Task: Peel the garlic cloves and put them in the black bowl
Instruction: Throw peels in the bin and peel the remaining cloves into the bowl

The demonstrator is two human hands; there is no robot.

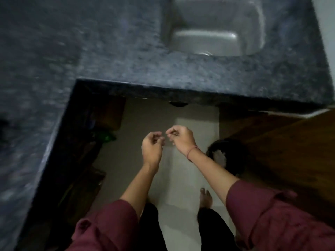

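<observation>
Here the left hand [152, 148] and right hand [181, 140] hover over the floor [148, 115], fingers curled and tips close together. Whether they pinch a garlic clove, I cannot tell. A dark vessel [233, 154], perhaps the bowl, stands at the right. A slipping clove would probably land on the floor.

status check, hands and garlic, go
Left hand and right hand close together, both curled; contents too blurred. Garlic not discernible. Nothing blocking them.

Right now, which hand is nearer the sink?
Right. The right hand is out over the floor, in front of the sink; the left hand is beside it, further left and back.
</observation>
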